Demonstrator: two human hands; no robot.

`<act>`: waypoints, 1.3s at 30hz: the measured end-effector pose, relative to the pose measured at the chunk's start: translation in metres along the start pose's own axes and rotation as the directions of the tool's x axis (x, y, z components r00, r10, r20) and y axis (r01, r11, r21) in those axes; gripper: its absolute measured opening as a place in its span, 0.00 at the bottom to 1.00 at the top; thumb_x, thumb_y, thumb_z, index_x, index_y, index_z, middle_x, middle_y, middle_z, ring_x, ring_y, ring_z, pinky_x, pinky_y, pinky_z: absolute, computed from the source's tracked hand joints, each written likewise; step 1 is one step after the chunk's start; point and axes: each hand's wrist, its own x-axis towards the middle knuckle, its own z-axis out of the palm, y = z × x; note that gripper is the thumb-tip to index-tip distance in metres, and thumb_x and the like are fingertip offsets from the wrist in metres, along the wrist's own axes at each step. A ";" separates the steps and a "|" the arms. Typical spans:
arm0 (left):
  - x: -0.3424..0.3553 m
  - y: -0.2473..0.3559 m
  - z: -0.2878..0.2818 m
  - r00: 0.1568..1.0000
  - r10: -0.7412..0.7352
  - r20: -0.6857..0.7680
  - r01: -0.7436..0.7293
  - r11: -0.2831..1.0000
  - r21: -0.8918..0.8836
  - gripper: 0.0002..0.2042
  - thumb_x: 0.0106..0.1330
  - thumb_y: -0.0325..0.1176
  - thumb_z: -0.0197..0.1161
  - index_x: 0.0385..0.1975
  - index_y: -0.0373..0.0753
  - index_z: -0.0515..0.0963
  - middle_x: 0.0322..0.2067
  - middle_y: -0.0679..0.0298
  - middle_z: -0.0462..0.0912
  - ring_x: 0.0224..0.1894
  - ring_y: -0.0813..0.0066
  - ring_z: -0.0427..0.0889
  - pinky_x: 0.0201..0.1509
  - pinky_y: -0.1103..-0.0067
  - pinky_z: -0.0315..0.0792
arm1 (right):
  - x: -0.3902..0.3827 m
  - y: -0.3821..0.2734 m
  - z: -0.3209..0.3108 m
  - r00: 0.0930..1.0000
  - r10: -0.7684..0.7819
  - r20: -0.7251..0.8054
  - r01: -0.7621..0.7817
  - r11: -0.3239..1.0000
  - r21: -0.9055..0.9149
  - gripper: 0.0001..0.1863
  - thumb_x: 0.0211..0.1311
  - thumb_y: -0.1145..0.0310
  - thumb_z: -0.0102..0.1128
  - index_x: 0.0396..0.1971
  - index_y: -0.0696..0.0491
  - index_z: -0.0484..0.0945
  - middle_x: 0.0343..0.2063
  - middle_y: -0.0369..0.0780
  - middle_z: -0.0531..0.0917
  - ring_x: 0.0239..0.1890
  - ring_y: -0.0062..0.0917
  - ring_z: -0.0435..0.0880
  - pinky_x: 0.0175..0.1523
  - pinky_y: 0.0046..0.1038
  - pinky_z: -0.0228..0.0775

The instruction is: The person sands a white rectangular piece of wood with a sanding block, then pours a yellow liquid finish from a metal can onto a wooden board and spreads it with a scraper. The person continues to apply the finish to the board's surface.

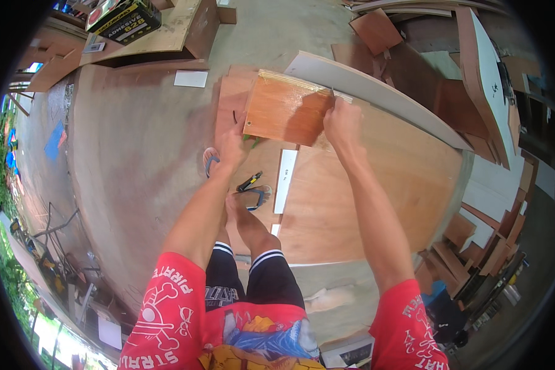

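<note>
Small plywood panel [288, 110], roughly square, reddish-brown glossy face w/ visible grain, pale layered edge along the top. It's held up off the floor, tilted, between both hands, above the big plywood sheets [364, 185] lying on the ground. Left hand [233, 143] is closed on the panel's lower-left corner, fingers wrapped under the edge. Right hand [342, 120] is clamped on the right edge nr the top corner. Long grey board [376, 92] lies just behind the panel. White strip [285, 180] and black-yellow knife [249, 182] lie on the sheet below, by the person's sandalled feet.
</note>
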 end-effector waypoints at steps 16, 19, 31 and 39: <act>0.001 -0.037 -0.025 0.973 0.015 0.230 0.030 0.981 -0.191 0.45 0.64 0.21 0.66 0.80 0.64 0.61 0.54 0.43 0.86 0.55 0.45 0.86 0.59 0.64 0.78 | -0.007 -0.072 0.011 0.629 -0.693 0.353 0.737 0.676 0.015 0.18 0.64 0.70 0.64 0.54 0.52 0.82 0.52 0.44 0.84 0.60 0.45 0.82 0.55 0.43 0.82; 0.005 -0.018 -0.038 0.933 -0.115 0.342 0.155 0.984 -0.091 0.45 0.64 0.21 0.64 0.81 0.65 0.60 0.57 0.45 0.85 0.57 0.49 0.86 0.62 0.65 0.77 | -0.012 -0.020 -0.004 0.561 -0.725 0.400 0.801 0.597 -0.042 0.22 0.63 0.73 0.64 0.58 0.49 0.83 0.57 0.41 0.82 0.68 0.42 0.76 0.65 0.41 0.78; -0.001 0.050 -0.044 0.849 -0.447 0.280 0.417 0.894 0.164 0.29 0.67 0.41 0.68 0.70 0.60 0.76 0.53 0.43 0.87 0.59 0.44 0.86 0.60 0.60 0.76 | -0.067 0.090 -0.053 0.622 -0.618 0.480 0.729 0.681 -0.067 0.26 0.62 0.77 0.61 0.62 0.49 0.81 0.56 0.42 0.85 0.62 0.43 0.83 0.65 0.42 0.78; -0.008 0.021 -0.010 0.908 -0.315 0.277 0.303 0.949 0.088 0.28 0.67 0.33 0.66 0.69 0.34 0.74 0.66 0.48 0.80 0.67 0.47 0.81 0.66 0.63 0.75 | -0.040 0.030 -0.063 0.822 -0.546 0.160 0.535 0.838 0.109 0.21 0.65 0.76 0.59 0.58 0.54 0.82 0.52 0.45 0.87 0.45 0.46 0.90 0.47 0.43 0.85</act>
